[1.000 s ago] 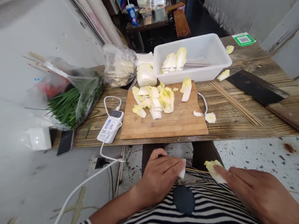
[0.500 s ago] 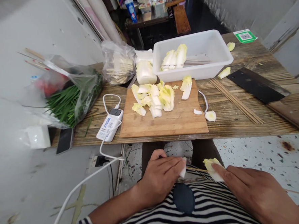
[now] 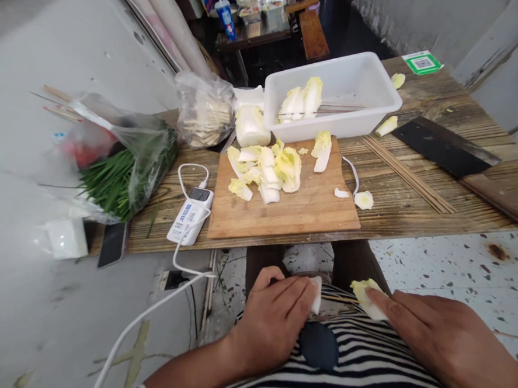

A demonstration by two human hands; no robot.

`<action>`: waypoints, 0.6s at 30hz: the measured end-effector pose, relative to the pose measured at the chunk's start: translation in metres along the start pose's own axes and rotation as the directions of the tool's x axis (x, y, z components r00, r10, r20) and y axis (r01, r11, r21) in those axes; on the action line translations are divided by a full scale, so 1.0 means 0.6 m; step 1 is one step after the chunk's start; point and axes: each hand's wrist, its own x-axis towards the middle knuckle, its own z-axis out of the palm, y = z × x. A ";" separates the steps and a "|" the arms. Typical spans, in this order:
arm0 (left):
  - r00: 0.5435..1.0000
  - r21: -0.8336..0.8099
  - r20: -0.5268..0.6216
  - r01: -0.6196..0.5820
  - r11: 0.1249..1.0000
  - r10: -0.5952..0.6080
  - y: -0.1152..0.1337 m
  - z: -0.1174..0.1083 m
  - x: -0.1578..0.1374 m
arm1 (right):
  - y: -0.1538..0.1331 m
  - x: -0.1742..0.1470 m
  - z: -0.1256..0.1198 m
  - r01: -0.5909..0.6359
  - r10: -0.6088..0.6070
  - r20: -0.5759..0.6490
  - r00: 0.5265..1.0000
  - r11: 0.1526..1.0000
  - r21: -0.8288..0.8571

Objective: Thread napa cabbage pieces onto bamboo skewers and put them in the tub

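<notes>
Below the table edge, my left hand [image 3: 278, 318] is closed round a white piece of cabbage leaf [image 3: 317, 296], most of it hidden by the fingers. My right hand [image 3: 442, 323] pinches a pale yellow-white cabbage leaf [image 3: 369, 299]. Thin wooden skewers [image 3: 341, 299] span the gap between the two hands; whether they pierce both leaves I cannot tell. Ahead of the hands, a pile of cut cabbage leaves [image 3: 269, 173] lies on the wooden cutting board [image 3: 243, 221], with a single leaf [image 3: 322, 151] at its right.
A white plastic tub [image 3: 336, 125] holds skewered leaves behind the board. To the right lie bundled skewers [image 3: 409, 173] and a cleaver [image 3: 449, 147]. At left are a corded power bank [image 3: 190, 218], a phone [image 3: 113, 244], bagged green chives [image 3: 113, 179] and a cabbage chunk [image 3: 251, 126].
Both hands stay nearly in place with their leaves. My left hand has shifted slightly left and down. Things on the table have not moved.
</notes>
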 end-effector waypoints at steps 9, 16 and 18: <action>0.997 0.073 -0.026 -0.075 0.995 0.077 0.016 -0.009 -0.011 | -0.022 -0.005 0.000 0.003 -0.002 -0.009 1.000 0.999 0.041; 0.994 0.072 -0.015 -0.103 0.992 0.104 0.022 -0.005 -0.009 | -0.034 0.009 0.000 0.019 -0.018 -0.074 0.997 1.000 0.012; 0.994 0.087 -0.021 -0.102 0.991 0.105 0.024 -0.004 -0.005 | -0.037 0.023 -0.003 0.045 -0.046 -0.072 0.996 0.999 -0.006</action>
